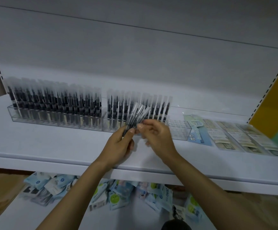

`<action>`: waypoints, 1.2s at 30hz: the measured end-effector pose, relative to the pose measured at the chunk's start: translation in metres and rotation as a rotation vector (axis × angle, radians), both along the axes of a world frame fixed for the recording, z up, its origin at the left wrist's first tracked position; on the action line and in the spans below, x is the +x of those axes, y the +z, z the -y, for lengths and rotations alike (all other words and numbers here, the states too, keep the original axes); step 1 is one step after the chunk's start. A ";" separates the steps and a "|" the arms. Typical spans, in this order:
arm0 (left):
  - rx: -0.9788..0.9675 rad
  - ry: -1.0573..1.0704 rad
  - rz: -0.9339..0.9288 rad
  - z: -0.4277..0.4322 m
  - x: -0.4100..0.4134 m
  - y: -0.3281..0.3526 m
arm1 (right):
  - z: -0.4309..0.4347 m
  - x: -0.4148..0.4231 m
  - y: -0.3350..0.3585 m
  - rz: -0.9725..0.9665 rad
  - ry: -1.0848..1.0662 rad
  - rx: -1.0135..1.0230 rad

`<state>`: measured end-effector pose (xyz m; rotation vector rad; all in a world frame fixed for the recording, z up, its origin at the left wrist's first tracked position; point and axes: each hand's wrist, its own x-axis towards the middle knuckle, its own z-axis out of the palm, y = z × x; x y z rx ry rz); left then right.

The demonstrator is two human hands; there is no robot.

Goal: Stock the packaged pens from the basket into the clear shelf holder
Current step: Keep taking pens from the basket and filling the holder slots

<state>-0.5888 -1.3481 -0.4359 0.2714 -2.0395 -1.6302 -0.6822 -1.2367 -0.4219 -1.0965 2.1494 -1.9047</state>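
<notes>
A long clear shelf holder (14, 116) stands on the white shelf, filled with upright packaged black pens (55, 103) from its left end to past the middle; its right end (178, 130) holds none. My left hand (120, 143) grips a fanned bunch of packaged pens (137, 114) in front of the holder. My right hand (158, 135) pinches at that bunch from the right with thumb and forefinger. No basket is in view.
Flat packets (199, 130) and clear sleeves of labels (237, 138) lie on the shelf to the right of the holder. The shelf's front edge (52, 161) runs below my hands. Several blue and white packages (118, 193) lie on the lower shelf.
</notes>
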 end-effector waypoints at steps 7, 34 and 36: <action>-0.008 -0.013 -0.015 -0.001 0.004 -0.001 | 0.010 0.006 0.006 0.269 0.039 -0.184; -0.075 0.031 0.045 0.008 -0.002 -0.008 | -0.005 -0.078 0.024 -0.206 -0.515 0.092; -0.073 0.027 0.041 0.008 -0.002 -0.008 | -0.007 -0.077 0.017 -0.200 -0.531 0.159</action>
